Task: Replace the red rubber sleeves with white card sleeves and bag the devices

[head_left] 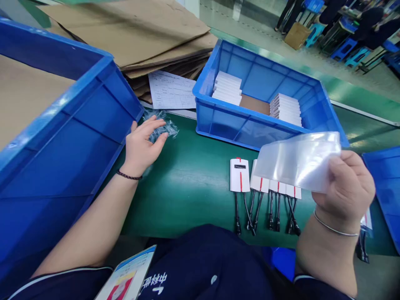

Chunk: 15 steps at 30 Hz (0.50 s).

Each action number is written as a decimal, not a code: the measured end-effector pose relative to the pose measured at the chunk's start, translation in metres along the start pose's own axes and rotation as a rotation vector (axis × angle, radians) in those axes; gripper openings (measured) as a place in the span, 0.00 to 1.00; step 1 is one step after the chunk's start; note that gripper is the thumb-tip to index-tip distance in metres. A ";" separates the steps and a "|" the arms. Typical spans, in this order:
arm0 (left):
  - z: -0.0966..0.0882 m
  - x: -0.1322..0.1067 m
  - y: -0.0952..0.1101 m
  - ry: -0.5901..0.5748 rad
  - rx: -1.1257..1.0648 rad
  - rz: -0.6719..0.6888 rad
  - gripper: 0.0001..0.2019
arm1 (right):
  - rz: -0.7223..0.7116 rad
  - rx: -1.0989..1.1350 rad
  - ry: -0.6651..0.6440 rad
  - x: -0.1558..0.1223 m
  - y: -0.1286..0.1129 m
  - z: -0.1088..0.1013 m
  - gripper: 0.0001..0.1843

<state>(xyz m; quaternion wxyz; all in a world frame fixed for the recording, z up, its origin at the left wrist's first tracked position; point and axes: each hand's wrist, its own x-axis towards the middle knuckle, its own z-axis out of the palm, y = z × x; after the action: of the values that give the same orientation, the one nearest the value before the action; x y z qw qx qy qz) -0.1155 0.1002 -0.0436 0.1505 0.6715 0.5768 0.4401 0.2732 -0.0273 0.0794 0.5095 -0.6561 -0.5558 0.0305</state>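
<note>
My right hand [346, 183] grips a clear plastic bag [296, 160] by its right end and holds it above the table. Behind and below the bag lie several white boxes with red stripes and black cables; the leftmost white box [240, 176] shows fully, the others are partly covered by the bag. At the left, my left hand [143, 143] has its fingers spread and rests at a crumpled clear plastic wrapper [167, 127] on the green table. Whether the fingers touch the wrapper is hard to make out.
A blue crate [231, 121] with rows of white pieces [286, 109] stands at the back. A big blue bin [62, 137] fills the left. Cardboard sheets [140, 29] and a printed paper [171, 89] lie behind. Another blue bin [383, 179] is at right. People sit far off.
</note>
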 end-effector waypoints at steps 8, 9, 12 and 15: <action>-0.025 -0.063 0.052 -0.265 -0.701 -0.569 0.30 | -0.495 -0.438 -0.656 -0.059 -0.092 0.153 0.10; -0.021 -0.067 0.048 -0.342 -0.733 -0.668 0.33 | -0.510 -0.487 -0.811 -0.073 -0.095 0.177 0.12; -0.009 -0.073 0.028 -0.423 -0.687 -0.803 0.35 | -0.461 -0.514 -1.074 -0.103 -0.093 0.231 0.17; -0.008 -0.068 0.009 -0.444 -0.501 -0.777 0.33 | -0.453 -0.441 -1.186 -0.104 -0.087 0.239 0.17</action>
<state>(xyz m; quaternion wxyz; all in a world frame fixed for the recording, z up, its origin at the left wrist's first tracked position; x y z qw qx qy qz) -0.1121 0.0337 -0.0604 0.5781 0.4284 0.6147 0.3230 0.0283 0.0335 -0.0287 -0.0343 -0.4843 -0.8587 0.1638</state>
